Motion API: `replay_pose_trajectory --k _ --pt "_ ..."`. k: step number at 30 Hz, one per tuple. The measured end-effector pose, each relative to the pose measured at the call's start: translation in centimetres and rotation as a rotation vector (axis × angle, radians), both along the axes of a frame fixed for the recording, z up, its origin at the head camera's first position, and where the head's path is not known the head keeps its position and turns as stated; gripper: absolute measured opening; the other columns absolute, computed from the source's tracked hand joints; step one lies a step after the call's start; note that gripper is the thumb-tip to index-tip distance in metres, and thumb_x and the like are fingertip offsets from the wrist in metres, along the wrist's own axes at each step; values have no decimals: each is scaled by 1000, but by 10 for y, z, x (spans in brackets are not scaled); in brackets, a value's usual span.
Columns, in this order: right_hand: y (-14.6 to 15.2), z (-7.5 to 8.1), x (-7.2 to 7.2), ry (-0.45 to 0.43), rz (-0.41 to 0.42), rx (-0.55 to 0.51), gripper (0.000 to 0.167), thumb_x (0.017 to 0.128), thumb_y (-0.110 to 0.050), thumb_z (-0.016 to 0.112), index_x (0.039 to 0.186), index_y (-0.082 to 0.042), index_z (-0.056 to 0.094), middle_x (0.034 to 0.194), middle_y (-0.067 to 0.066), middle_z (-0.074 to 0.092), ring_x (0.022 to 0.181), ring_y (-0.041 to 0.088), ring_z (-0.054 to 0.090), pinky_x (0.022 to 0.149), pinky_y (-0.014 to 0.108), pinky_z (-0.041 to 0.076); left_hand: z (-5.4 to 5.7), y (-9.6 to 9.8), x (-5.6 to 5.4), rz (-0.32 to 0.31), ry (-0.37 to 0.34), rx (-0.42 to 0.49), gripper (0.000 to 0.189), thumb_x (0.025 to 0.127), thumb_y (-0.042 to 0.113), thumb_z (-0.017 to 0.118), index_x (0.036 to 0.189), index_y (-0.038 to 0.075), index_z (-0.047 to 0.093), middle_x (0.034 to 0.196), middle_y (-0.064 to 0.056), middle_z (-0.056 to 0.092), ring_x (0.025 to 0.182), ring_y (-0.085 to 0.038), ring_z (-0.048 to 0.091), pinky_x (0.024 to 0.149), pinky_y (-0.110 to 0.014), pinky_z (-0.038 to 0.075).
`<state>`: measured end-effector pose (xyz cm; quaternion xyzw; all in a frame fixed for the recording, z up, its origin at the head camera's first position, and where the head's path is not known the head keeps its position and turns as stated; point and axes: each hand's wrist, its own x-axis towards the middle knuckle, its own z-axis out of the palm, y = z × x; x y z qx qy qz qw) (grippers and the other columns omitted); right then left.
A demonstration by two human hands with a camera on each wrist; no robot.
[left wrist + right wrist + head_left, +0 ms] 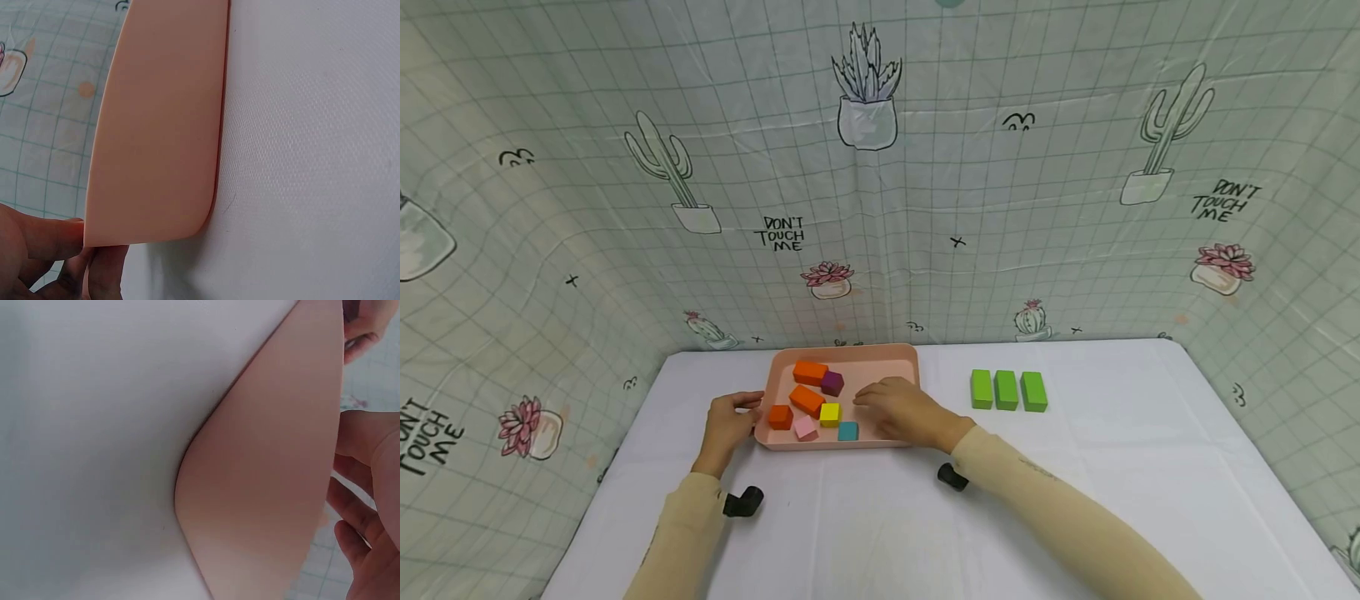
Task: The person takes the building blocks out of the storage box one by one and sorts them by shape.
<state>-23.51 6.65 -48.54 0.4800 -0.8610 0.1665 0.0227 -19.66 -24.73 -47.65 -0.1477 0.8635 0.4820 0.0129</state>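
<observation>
A shallow pink tray [880, 360] lies on the white table. My left hand [728, 425] grips its left edge, thumb and fingers about the rim in the left wrist view. My right hand [910, 412] reaches over the right part of the tray with bent fingers. The tray wall [262, 456] hides those fingertips, so whether they hold anything is unclear. Inside the tray lie an orange block [809, 372], a second orange block [807, 400], a purple block [832, 383], a red-orange cube [780, 417], a yellow cube [831, 415], a pink cube [806, 428] and a teal cube [847, 431].
Three green blocks [1006, 390] stand in a row on the table, right of the tray. A patterned cloth [940, 183] surrounds the back and sides. Black wrist devices [743, 502] sit by both forearms, close to the tabletop [865, 525].
</observation>
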Motion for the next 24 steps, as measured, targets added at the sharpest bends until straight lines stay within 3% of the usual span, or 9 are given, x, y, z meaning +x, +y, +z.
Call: replay_pose_trajectory --k 13,24 --pt "-15 2 -4 -70 72 47 40 94 -10 79 134 -7 71 137 6 71 130 26 61 115 42 46 3 2 1 13 -26 -1 36 100 -2 56 134 -10 66 127 -30 64 91 -27 63 74 -23 59" --pt "-24 0 -7 -149 93 60 39 99 -17 76 137 -12 71 134 2 73 129 23 63 116 39 45 5 2 1 8 -18 16 35 100 -4 57 133 -12 66 125 -31 63 83 -22 62 65 -18 52"
